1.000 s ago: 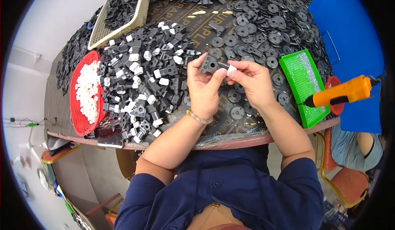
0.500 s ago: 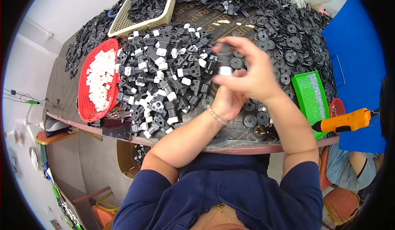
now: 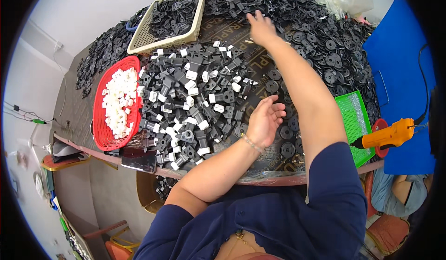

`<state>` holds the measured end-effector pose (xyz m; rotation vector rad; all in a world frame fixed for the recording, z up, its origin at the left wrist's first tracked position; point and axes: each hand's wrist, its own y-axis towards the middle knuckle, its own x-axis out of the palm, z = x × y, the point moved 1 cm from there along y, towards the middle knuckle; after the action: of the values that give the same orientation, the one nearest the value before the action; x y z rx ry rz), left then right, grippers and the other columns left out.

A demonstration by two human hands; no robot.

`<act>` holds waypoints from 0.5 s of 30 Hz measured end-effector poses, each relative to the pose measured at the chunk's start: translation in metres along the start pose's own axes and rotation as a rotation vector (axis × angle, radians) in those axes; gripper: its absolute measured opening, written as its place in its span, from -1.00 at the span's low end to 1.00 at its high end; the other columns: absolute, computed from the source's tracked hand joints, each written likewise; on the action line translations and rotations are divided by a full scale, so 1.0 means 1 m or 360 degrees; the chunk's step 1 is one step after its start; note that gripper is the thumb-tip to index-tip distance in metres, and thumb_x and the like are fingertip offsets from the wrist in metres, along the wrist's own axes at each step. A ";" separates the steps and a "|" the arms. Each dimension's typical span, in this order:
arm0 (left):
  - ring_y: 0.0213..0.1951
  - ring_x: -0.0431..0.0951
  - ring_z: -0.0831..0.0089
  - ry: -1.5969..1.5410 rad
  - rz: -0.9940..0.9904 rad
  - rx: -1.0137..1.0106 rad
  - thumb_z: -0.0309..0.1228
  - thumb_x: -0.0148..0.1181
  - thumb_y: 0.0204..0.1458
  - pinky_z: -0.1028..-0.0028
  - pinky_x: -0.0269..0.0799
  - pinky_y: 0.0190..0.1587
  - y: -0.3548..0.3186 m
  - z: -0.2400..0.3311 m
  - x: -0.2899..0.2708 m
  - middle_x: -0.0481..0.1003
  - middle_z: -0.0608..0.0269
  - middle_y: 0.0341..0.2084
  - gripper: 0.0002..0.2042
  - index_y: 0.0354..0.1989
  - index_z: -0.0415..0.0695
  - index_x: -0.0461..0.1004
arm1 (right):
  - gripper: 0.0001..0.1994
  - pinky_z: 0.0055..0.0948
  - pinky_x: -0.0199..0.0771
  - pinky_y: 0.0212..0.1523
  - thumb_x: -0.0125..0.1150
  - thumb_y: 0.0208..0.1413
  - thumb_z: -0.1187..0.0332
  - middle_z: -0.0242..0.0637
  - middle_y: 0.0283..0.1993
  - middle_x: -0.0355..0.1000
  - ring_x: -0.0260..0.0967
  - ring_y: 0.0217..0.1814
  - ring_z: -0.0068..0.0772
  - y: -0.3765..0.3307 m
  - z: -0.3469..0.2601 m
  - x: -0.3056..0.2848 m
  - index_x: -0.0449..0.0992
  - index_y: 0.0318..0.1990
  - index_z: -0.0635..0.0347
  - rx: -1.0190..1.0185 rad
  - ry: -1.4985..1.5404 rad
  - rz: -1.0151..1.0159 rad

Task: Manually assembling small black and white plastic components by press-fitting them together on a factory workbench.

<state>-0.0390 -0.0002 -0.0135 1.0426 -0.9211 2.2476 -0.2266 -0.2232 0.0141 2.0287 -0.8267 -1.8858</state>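
My left hand (image 3: 264, 124) hovers over the near part of the table, palm turned to the right. Its fingers are loosely curled and apart, and I see nothing in them. Stretched far forward, my right hand (image 3: 262, 30) has its fingers spread at the edge of the far heap of flat black plastic parts (image 3: 237, 2). Left of my left hand lies a pile of black plastic pieces with white end caps (image 3: 186, 92). Black round discs (image 3: 287, 148) lie just right of it.
A red basket (image 3: 100, 116) of white caps stands at the left, below a cream basket (image 3: 139, 39) of black parts. At the right are a green tray (image 3: 346, 109) with small metal pieces and an orange power screwdriver (image 3: 392, 133). A phone (image 3: 139, 160) lies at the near edge.
My right hand has left the space above my left hand and reached to the far heap. The black piece with a white end no longer shows in it. My left hand has turned slightly.
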 end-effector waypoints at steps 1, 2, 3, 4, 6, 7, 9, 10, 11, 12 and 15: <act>-0.30 0.48 0.44 0.0012 0.0007 -0.0012 -0.26 -0.04 0.29 0.48 0.34 -0.23 0.001 -0.001 0.001 0.53 0.29 -0.33 -0.75 0.01 -0.09 0.39 | -0.63 -0.01 0.46 0.08 0.03 0.16 0.36 -0.07 0.13 0.35 0.34 0.19 0.15 -0.004 0.026 0.016 0.44 0.14 -0.01 -0.0012 -0.0173 0.0127; -0.31 0.49 0.44 -0.0008 0.0015 -0.0012 -0.26 -0.01 0.28 0.48 0.34 -0.24 0.001 -0.001 -0.001 0.53 0.29 -0.33 -0.77 0.01 -0.07 0.40 | -0.63 -0.01 0.46 0.08 0.03 0.16 0.36 -0.07 0.13 0.35 0.34 0.19 0.15 -0.001 0.043 0.020 0.44 0.14 -0.01 -0.0011 -0.0175 0.0123; -0.31 0.49 0.44 -0.0007 0.0010 -0.0029 -0.26 -0.01 0.28 0.48 0.34 -0.24 0.002 0.000 0.001 0.53 0.29 -0.33 -0.77 0.01 -0.07 0.40 | -0.65 -0.02 0.48 0.04 0.01 0.18 0.39 -0.07 0.10 0.37 0.39 0.14 0.13 -0.002 0.059 0.021 0.45 0.13 -0.03 0.0009 -0.0057 -0.0148; -0.32 0.49 0.47 -0.0012 0.0001 -0.0002 -0.28 -0.04 0.29 0.50 0.34 -0.27 0.003 0.000 0.003 0.53 0.28 -0.33 -0.76 0.03 -0.09 0.38 | -0.67 -0.03 0.50 0.00 -0.02 0.20 0.42 -0.07 0.07 0.39 0.44 0.09 0.11 -0.004 0.071 0.023 0.45 0.11 -0.05 0.0035 0.0059 -0.0417; -0.34 0.49 0.50 -0.0032 0.0042 0.0037 -0.30 -0.06 0.31 0.51 0.34 -0.29 0.001 0.005 -0.001 0.52 0.28 -0.33 -0.76 0.05 -0.12 0.35 | -0.67 -0.09 0.50 0.01 -0.07 0.22 0.45 -0.10 0.09 0.40 0.45 0.07 0.05 -0.013 0.045 -0.002 0.46 0.10 -0.03 0.0053 0.0005 -0.0522; -0.34 0.49 0.50 0.0030 0.0029 0.0140 -0.32 -0.06 0.31 0.52 0.35 -0.29 0.001 0.007 0.002 0.52 0.27 -0.33 -0.77 0.05 -0.12 0.35 | -0.66 -0.14 0.50 0.03 -0.12 0.24 0.48 -0.14 0.11 0.41 0.46 0.06 -0.01 -0.020 0.041 -0.017 0.47 0.10 -0.01 0.0095 -0.0077 -0.0601; -0.30 0.50 0.52 0.0133 -0.0020 0.0334 -0.40 -0.02 0.29 0.55 0.36 -0.27 0.000 0.009 0.005 0.53 0.27 -0.26 -0.79 0.04 -0.14 0.35 | -0.71 -0.17 0.51 -0.04 0.05 0.18 0.42 -0.14 -0.02 0.48 0.50 -0.03 -0.05 -0.035 0.045 -0.030 0.49 0.05 0.07 0.0145 -0.0046 -0.0482; -0.24 0.50 0.53 0.0253 -0.0004 0.0482 -0.44 0.00 0.27 0.56 0.37 -0.23 -0.001 0.009 0.008 0.52 0.26 -0.19 -0.78 0.06 -0.15 0.34 | -0.71 -0.12 0.52 -0.06 0.16 0.11 0.35 -0.10 -0.05 0.50 0.50 -0.03 0.01 -0.044 0.049 -0.038 0.50 0.01 0.11 0.0204 0.0273 -0.0349; -0.18 0.49 0.53 0.0371 0.0004 0.0635 -0.48 0.03 0.26 0.56 0.37 -0.18 -0.002 0.010 0.013 0.51 0.26 -0.12 -0.75 0.08 -0.15 0.33 | -0.68 -0.08 0.52 -0.09 0.26 0.05 0.29 -0.07 -0.08 0.52 0.50 -0.02 0.08 -0.052 0.046 -0.056 0.52 -0.03 0.14 0.0256 0.0585 -0.0201; 0.01 0.42 0.51 0.0561 -0.0016 0.0843 -0.55 0.08 0.20 0.50 0.37 0.01 -0.003 0.014 0.009 0.42 0.24 0.06 -0.66 0.15 -0.16 0.29 | -0.60 -0.24 0.52 -0.19 0.41 -0.06 0.22 -0.14 -0.25 0.57 0.54 -0.15 -0.11 -0.064 0.026 -0.085 0.54 -0.07 0.18 0.0465 0.0936 -0.0294; 0.28 0.23 0.34 0.0973 -0.0066 0.1241 -0.63 0.12 0.14 0.32 0.17 0.30 -0.009 0.016 0.021 0.26 0.16 0.26 -0.39 0.38 -0.17 0.10 | -0.66 -0.46 0.43 -0.36 0.41 0.00 0.22 -0.28 -0.38 0.54 0.49 -0.34 -0.43 -0.112 0.019 -0.141 0.52 -0.15 0.24 0.0615 0.1735 -0.0716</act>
<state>-0.0378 -0.0030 0.0143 0.5438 0.2567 2.6944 -0.2194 -0.0505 0.0678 3.1084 -0.4355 -0.4635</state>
